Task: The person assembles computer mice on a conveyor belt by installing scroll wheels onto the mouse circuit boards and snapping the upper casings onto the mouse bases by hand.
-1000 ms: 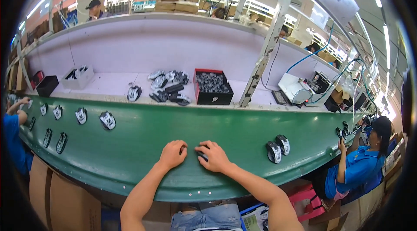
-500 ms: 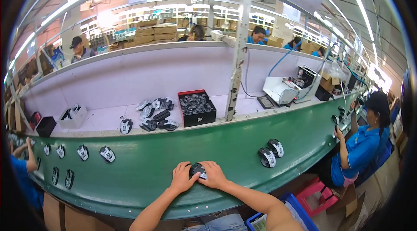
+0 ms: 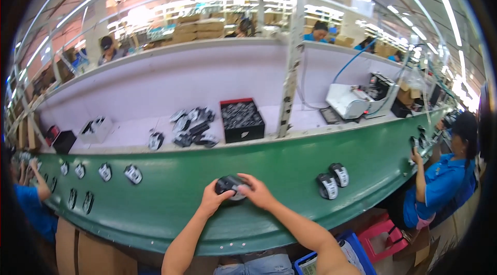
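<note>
In front of me, over the near side of the green work surface (image 3: 284,209), I hold a dark computer mouse (image 3: 228,184) with a lighter grey part. My left hand (image 3: 210,198) grips its left side, thumb across the near edge. My right hand (image 3: 257,193) is closed round the right side, its thumb on top. The mouse looks slightly tilted, and fingers hide part of it. To the right lie two black-and-white mice (image 3: 327,186) side by side. Several more mice (image 3: 133,174) are spaced out on the left.
Along the back ledge stand a black box with a red rim (image 3: 244,135) full of small dark parts, a pile of mouse shells (image 3: 192,126), a white box (image 3: 101,131) and a white machine (image 3: 346,101). Co-workers sit at right (image 3: 437,182) and left (image 3: 27,205). A blue crate (image 3: 362,259) is below right.
The mouse has come up and tilted between my hands, showing more of its dark top. My right thumb has moved onto it. The whole view has shifted slightly.
</note>
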`<state>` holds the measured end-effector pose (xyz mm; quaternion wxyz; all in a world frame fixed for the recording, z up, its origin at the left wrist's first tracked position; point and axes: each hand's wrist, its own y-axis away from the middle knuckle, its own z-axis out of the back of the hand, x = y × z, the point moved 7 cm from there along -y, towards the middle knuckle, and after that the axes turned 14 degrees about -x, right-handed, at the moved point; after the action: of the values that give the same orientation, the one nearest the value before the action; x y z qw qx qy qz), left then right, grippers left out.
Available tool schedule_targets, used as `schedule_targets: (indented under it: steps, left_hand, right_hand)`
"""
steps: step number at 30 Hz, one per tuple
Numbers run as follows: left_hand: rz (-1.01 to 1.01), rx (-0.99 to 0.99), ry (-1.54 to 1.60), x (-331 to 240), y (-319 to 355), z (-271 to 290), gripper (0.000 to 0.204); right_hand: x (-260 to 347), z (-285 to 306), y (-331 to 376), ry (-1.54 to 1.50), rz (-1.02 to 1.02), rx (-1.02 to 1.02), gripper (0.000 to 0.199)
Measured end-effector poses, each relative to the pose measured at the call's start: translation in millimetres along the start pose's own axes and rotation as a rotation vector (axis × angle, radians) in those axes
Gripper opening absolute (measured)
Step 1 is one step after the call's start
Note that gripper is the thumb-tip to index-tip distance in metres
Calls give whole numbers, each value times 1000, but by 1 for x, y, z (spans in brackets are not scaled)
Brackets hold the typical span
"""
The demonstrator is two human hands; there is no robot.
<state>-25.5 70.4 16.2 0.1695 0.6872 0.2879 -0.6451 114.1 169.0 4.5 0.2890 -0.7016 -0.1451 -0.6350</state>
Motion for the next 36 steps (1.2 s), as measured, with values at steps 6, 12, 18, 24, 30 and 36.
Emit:
schedule_targets:
  steps: [6, 12, 18, 24, 30, 36]
  left_hand:
    - [-57, 114, -132, -5, 7, 1, 49]
    - [-119, 135, -159, -17, 12, 5, 49]
    - [-154, 16, -370, -27, 21, 8, 50]
    - [-361, -127, -204, -41, 34, -2, 55]
    - [-506, 50, -346, -50, 48, -24, 61]
    - [-696, 45, -468, -57, 53, -32, 60]
  right_hand:
    - [38, 6, 13, 253, 161, -1, 43]
    - [47, 1, 12, 301, 298, 11, 42]
    - [7, -4, 22, 46, -47, 51, 42]
    - [-5, -33, 43, -537, -465, 113, 45]
    - [-13, -25, 46, -582, -469, 118, 55]
    - [0, -27, 47, -553, -441, 47, 84]
